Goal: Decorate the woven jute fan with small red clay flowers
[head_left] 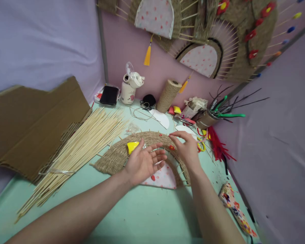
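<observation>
My left hand (145, 163) is palm up with its fingers stretched out, over a woven twine arch (114, 154). A yellow packet (132, 147) shows just behind its thumb; whether they touch I cannot tell. My right hand (186, 147) pinches thumb and forefinger together above the arch's right part, with a small red piece (169, 136) at the tips. A small red flower (171, 147) and another red spot (160, 135) sit on the twine. Dotted white fabric (165, 178) fills the arch's inner half-circle, partly hidden by my left hand.
Thin wooden sticks (83, 145) and cardboard (38, 125) lie left. Behind stand a white bottle (128, 91), a twine cone (169, 96) and a tool holder (207, 120). Yellow scissors (201, 145) and red fuzzy stems (218, 145) are right. Woven hangings (200, 57) cover the wall.
</observation>
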{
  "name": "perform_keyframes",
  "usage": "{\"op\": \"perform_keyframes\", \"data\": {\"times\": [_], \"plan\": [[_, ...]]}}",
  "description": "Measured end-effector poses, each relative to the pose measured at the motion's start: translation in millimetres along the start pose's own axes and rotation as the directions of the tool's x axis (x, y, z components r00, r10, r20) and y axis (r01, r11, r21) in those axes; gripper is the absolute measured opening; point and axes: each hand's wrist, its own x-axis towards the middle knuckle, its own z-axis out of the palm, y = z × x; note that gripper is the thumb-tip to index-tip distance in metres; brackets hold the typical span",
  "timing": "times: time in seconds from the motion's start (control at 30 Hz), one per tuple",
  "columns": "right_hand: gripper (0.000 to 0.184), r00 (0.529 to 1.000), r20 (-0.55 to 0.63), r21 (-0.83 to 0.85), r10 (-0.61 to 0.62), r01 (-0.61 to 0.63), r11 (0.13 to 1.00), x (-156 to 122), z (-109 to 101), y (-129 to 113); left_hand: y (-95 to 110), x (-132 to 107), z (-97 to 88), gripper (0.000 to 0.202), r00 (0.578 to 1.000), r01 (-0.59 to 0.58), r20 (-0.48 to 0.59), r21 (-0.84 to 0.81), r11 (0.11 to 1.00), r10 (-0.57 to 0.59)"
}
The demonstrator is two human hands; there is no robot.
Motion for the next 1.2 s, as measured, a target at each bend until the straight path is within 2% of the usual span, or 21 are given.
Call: {"op": "perform_keyframes", "data": {"times": [0.13, 0.23, 0.4, 1.2], "plan": [[0.02, 0.996, 0.03, -0.09, 0.078, -0.075, 0.993, 14.8, 35.2, 24.1, 0.8, 2.2, -3.2, 0.057, 1.0, -0.013, -0.019, -0.003, 1.0, 0.013], [0.022, 0.992, 0.063, -0.145, 0.113, -0.103, 0.984, 15.9, 48.0, 36.4, 1.7, 3.5, -3.2, 0.055, 0.999, -0.023, -0.045, -0.011, 1.0, 0.023], [0.023, 0.987, 0.1, -0.189, 0.124, -0.103, 0.976, 16.3, 49.8, 42.4, 1.3, 2.8, -1.3, 0.052, 0.998, -0.015, -0.06, -0.024, 1.0, 0.014], [0.026, 0.987, 0.14, -0.314, 0.084, -0.036, 0.949, 14.2, 53.2, 37.3, -0.9, 2.0, 0.2, 0.049, 0.998, -0.004, -0.065, -0.007, 1.0, 0.004]]}}
